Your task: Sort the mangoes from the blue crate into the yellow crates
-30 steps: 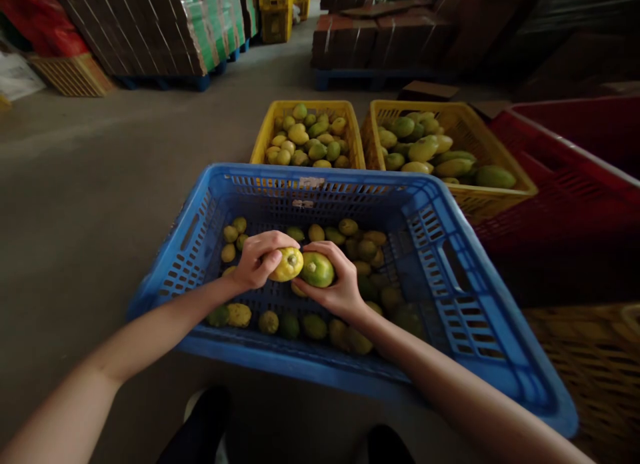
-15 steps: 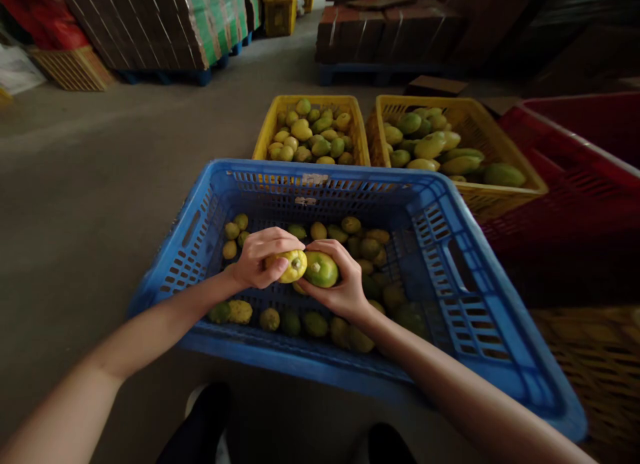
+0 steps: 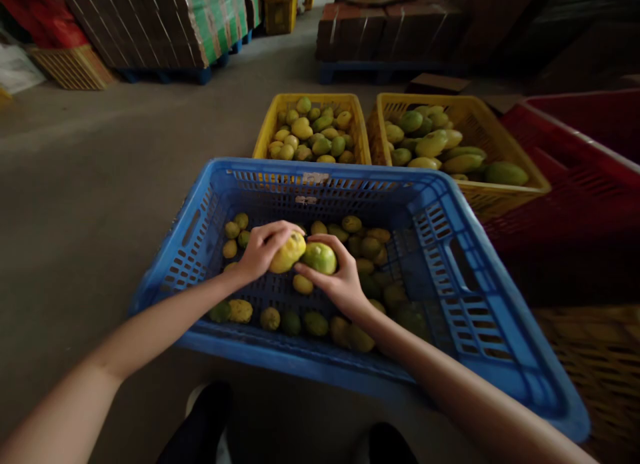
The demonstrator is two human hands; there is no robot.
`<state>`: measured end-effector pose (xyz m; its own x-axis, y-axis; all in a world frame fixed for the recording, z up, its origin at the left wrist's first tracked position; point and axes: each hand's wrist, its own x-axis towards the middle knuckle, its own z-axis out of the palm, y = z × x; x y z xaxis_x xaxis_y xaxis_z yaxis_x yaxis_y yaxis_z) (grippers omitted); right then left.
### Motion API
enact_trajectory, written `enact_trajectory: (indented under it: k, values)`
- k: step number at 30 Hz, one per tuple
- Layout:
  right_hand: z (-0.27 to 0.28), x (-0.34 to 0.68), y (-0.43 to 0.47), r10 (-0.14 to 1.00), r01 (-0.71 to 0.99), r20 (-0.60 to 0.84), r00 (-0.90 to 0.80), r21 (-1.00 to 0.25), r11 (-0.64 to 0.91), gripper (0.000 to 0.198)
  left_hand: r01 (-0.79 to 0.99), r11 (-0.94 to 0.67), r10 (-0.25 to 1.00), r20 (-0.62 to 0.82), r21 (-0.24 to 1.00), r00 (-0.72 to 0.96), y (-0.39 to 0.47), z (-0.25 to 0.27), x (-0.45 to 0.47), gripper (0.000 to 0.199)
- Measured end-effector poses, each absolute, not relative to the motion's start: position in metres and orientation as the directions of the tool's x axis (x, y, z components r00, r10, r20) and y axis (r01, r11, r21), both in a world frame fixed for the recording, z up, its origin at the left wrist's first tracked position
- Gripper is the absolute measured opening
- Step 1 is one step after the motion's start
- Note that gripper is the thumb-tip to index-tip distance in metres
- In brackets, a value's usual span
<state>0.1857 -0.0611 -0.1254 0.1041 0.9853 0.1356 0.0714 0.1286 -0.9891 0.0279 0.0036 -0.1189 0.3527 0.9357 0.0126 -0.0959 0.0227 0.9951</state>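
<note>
Above the blue crate (image 3: 320, 374), my left hand (image 3: 263, 251) is closed around a yellow papaya (image 3: 289, 254), which is tilted. Right beside it, my right hand (image 3: 345, 274) grips a green-yellow papaya (image 3: 320, 258); the two fruits are side by side, and I cannot tell if they touch. Under the hands, a small yellow papaya (image 3: 303, 284) lies on the crate floor. Several more fruits lie along the crate's sides, among them a spotted yellow one (image 3: 241, 311) near the front wall and a dark green one (image 3: 316, 324). Some fruits are hidden behind my hands and right forearm.
Beyond the blue crate stand two yellow crates of papayas, a left one (image 3: 361, 127) and a right one (image 3: 537, 184). A red crate (image 3: 575, 157) is at the right. Farther back are stacked cartons (image 3: 380, 37) on a blue pallet and a wrapped stack (image 3: 215, 21).
My left hand has turned the yellow papaya, so its stem end no longer faces me. Both hands have shifted slightly up, uncovering the small yellow papaya below.
</note>
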Motion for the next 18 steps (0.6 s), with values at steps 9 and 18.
enact_trajectory:
  k: [9, 18]
  values:
    - [-0.142, 0.185, -0.041, 0.625, -0.633, -0.779, -0.057, -0.456, -0.626, 0.011, -0.201, 0.858, 0.513, -0.803, 0.473, 0.303, 0.022, -0.157, 0.03, 0.035]
    - [-0.153, 0.183, -0.046, 0.535, -0.539, -0.824, -0.189, -0.368, -0.757, 0.035, -0.282, 0.902, 0.41, -0.854, 0.327, 0.321, 0.016, -0.145, 0.037, 0.036]
